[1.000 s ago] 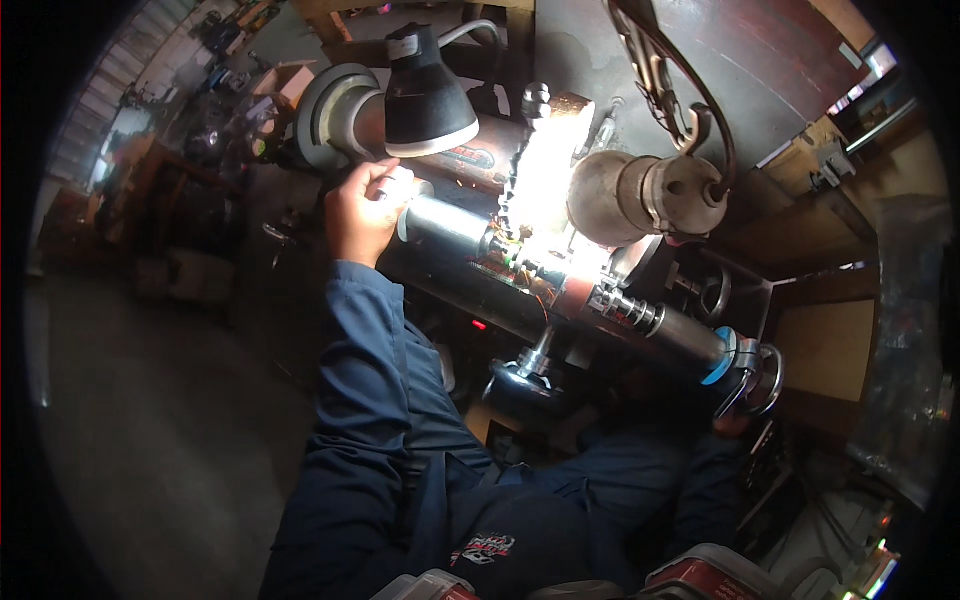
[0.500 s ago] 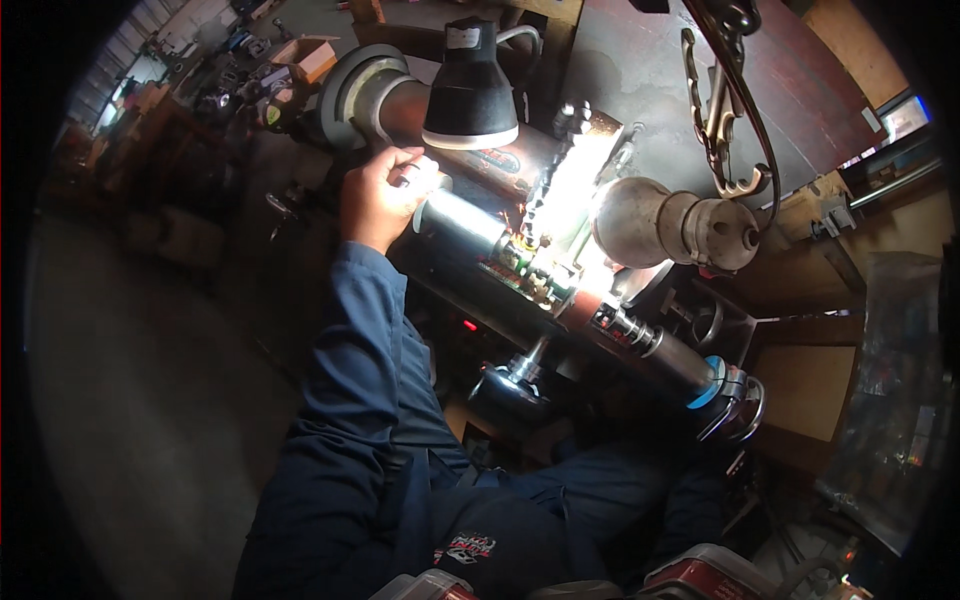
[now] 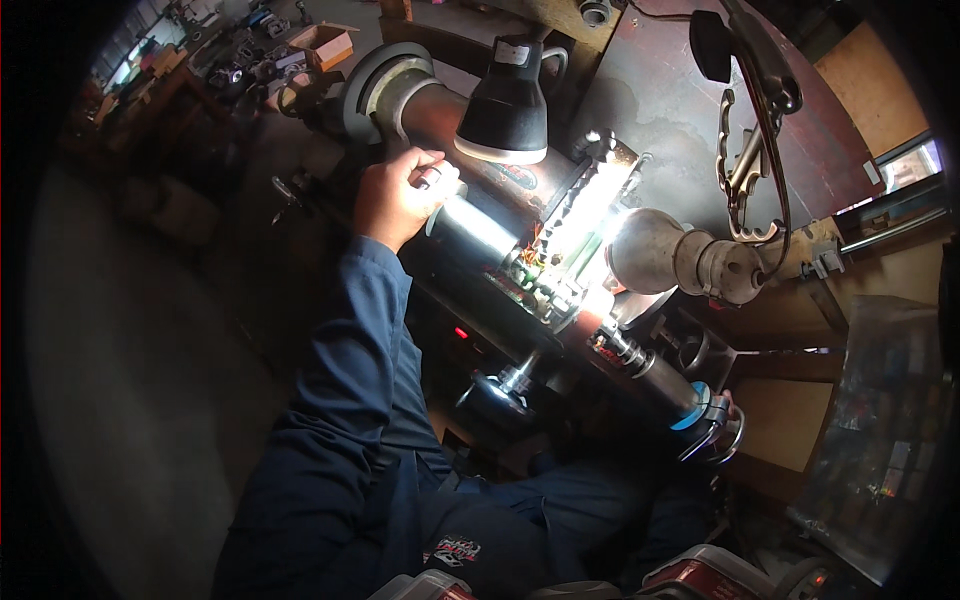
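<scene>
My left hand [image 3: 398,195] is closed at the left end of a shiny metal cylinder [image 3: 480,228] on a bench machine. The fingers are curled round a small part there, which they mostly hide. Orange sparks [image 3: 532,248] show at the brightly lit middle of the machine, beside metal fittings [image 3: 553,290]. To the right, a slimmer shaft [image 3: 665,385] ends in a blue ring [image 3: 692,408] and a bent metal handle [image 3: 733,440]. My right hand [image 3: 731,402] shows only as a sliver of fingers behind that end; the rest is hidden in shadow.
A black work lamp [image 3: 505,105] hangs over the machine. A second, worn metal lamp [image 3: 645,250] stands right of the glare. Below sits a round dark handwheel [image 3: 497,400]. Hooked metal tools [image 3: 745,175] hang at upper right; a cardboard box [image 3: 325,45] lies far left.
The view has shifted, so most of the machine and lamps sit farther right. My left hand keeps its hold at the cylinder's end. Fingers now show by the right-hand handle.
</scene>
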`<state>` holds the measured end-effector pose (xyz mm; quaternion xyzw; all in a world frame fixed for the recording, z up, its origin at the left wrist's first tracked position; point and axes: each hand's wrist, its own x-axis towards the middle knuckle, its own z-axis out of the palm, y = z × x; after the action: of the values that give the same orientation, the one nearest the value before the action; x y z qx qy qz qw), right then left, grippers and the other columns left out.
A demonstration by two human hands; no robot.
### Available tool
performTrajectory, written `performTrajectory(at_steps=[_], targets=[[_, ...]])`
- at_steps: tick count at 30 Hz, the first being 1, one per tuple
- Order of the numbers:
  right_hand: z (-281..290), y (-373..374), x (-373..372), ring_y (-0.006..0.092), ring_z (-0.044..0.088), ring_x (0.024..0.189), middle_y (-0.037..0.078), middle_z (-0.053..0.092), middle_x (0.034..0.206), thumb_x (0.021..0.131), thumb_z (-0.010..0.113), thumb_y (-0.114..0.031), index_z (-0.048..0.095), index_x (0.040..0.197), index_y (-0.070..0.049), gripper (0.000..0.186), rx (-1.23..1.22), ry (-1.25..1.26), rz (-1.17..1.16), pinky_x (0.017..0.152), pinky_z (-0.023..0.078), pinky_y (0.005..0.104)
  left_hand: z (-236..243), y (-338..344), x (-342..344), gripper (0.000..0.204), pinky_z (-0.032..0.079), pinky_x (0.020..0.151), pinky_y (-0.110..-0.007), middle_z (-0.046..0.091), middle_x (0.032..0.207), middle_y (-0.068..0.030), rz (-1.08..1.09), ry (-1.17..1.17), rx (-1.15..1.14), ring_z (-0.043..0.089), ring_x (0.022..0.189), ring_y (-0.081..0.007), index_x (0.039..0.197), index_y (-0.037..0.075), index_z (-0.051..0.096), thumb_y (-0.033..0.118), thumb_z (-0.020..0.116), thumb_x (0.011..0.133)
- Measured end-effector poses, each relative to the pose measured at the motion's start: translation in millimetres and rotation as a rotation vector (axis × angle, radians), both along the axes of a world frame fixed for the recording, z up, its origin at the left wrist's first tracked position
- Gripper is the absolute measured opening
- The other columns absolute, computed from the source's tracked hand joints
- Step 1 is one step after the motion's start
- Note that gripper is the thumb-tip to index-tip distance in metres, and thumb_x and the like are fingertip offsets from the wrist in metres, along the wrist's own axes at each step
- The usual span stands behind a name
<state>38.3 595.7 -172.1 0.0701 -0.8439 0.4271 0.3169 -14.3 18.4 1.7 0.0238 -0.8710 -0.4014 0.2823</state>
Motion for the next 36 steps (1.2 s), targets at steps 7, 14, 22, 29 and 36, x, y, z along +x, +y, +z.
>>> performTrajectory(at_steps=[7,14,22,29,36], targets=[[53.4,-21.1,71.9,0.023,0.065,0.099,0.015,0.064,0.118,0.086,0.066,-0.028,0.051,0.133,0.004,0.059,-0.056,-0.048,0.071,0.088,0.052,0.0345,3.9,-3.6,2.6,0.032,0.057,0.071,-0.03,0.074,0.089,-0.0152,0.006,0.002,0.02,0.074,0.082,-0.0184,0.1,0.001,0.07,0.014,0.085,0.074],[162.0,6.7,117.7,0.0211,0.062,0.104,0.01,0.065,0.112,0.076,0.048,-0.001,0.06,0.119,0.003,0.044,-0.391,-0.698,0.104,0.089,0.049,0.031,-4.5,1.3,-4.2,0.031,0.057,0.071,-0.029,0.074,0.087,-0.0136,-0.012,0.006,0.003,0.074,0.081,-0.0179,0.101,0.002,0.071,0.014,0.084,0.075],[112.8,-18.1,106.1,0.0275,0.061,0.115,0.017,0.057,0.132,0.092,0.064,-0.019,0.048,0.137,0.0,0.052,0.352,-0.043,0.094,0.099,0.049,0.0393,-3.0,-3.8,2.1,0.032,0.058,0.073,-0.033,0.073,0.089,-0.0156,0.005,-0.019,0.085,0.074,0.082,-0.0251,0.099,0.006,0.072,0.015,0.084,0.071],[60.7,54.4,73.3,0.029,0.062,0.113,0.017,0.058,0.131,0.093,0.064,-0.021,0.049,0.137,0.0,0.051,0.678,-0.064,0.051,0.098,0.05,0.0399,-0.5,-1.9,0.7,0.03,0.057,0.071,-0.03,0.074,0.086,-0.0144,0.006,-0.005,0.057,0.074,0.08,-0.0203,0.099,0.004,0.072,0.016,0.083,0.074],[77.7,38.3,99.9,0.0284,0.061,0.114,0.017,0.058,0.131,0.094,0.06,-0.022,0.052,0.134,0.001,0.046,0.597,-0.099,-0.112,0.098,0.049,0.0387,-3.6,-7.6,6.6,0.028,0.057,0.068,-0.034,0.072,0.084,-0.0167,0.026,0.01,0.029,0.073,0.077,-0.0269,0.097,0.007,0.072,0.019,0.083,0.074]])
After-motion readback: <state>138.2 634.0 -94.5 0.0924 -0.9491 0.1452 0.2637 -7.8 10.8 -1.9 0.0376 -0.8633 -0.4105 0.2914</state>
